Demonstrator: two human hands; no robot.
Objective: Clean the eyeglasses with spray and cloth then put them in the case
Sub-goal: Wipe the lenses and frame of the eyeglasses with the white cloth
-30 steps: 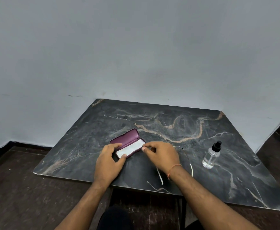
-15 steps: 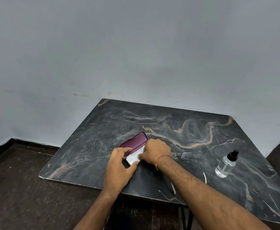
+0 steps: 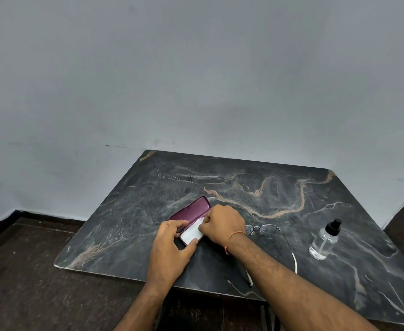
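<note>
A maroon eyeglass case (image 3: 191, 210) lies open on the dark marble table (image 3: 280, 194), with a white cloth (image 3: 192, 232) folded inside it. My left hand (image 3: 172, 244) grips the case's near end, thumb and fingers around its sides. My right hand (image 3: 221, 224) reaches into the case with curled fingers that pinch the far edge of the cloth. The thin-framed eyeglasses (image 3: 265, 230) lie on the table just right of my right wrist, temples pointing toward me. A clear spray bottle (image 3: 325, 238) with a black cap stands further right.
The table stands against a plain grey wall. Dark floor shows to the left and below the near edge. The far half of the tabletop holds nothing but its marble veins.
My right hand has moved from the case's near right corner over the case and onto the cloth. The left hand keeps its grip. The camera view has shifted left.
</note>
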